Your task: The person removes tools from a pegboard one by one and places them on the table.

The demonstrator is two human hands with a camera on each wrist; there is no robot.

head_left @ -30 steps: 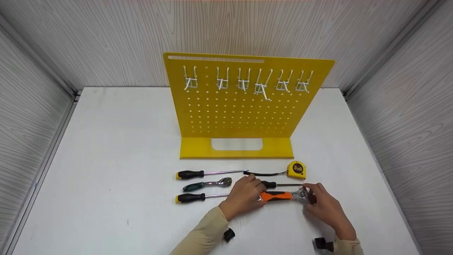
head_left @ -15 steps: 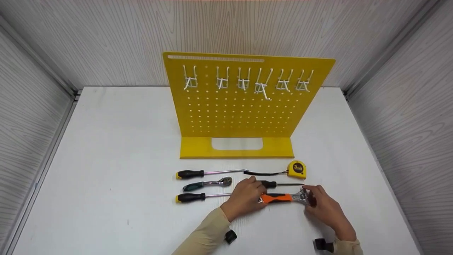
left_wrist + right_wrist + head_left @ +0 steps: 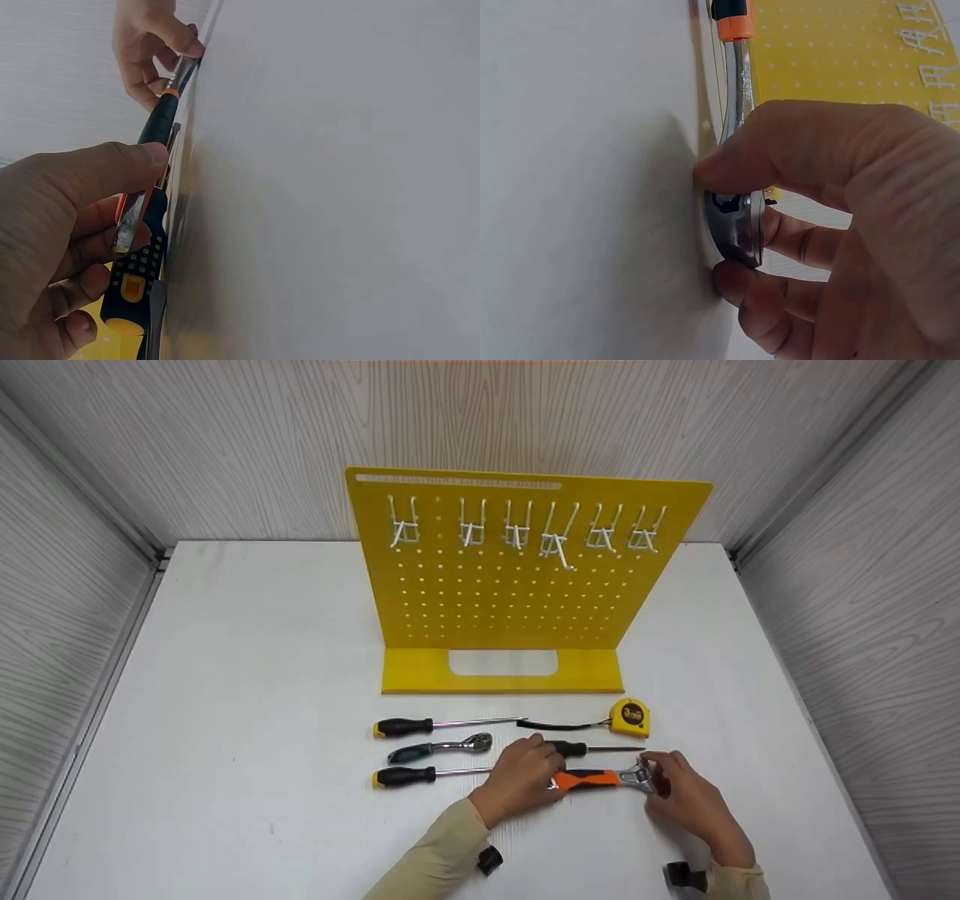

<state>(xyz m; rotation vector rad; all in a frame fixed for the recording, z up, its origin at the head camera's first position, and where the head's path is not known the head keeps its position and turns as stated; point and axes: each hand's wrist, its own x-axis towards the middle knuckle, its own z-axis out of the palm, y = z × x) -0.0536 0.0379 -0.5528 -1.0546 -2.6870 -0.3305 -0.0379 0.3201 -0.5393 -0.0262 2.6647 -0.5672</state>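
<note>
An adjustable wrench (image 3: 589, 779) with an orange and black handle lies level in front of me, its steel head to the right. My left hand (image 3: 520, 774) pinches the handle end between thumb and fingers, as the left wrist view confirms. At the other end my right hand (image 3: 691, 799) grips the head (image 3: 739, 225), thumb on one side and fingers on the other. Just behind the wrench lies a black-handled screwdriver (image 3: 568, 748), its handle end partly hidden by my left hand. Whether the wrench touches the table cannot be told.
Left of my hands lie two yellow-and-black screwdrivers (image 3: 405, 727) with a ratchet wrench (image 3: 411, 753) between them. A yellow tape measure (image 3: 629, 718) with a black strap sits behind the wrench. Further back stands a yellow pegboard (image 3: 502, 592) with several white hooks (image 3: 555, 544).
Both hands keep their hold on the wrench. My left hand and the handle end have shifted very slightly to the right and toward me.
</note>
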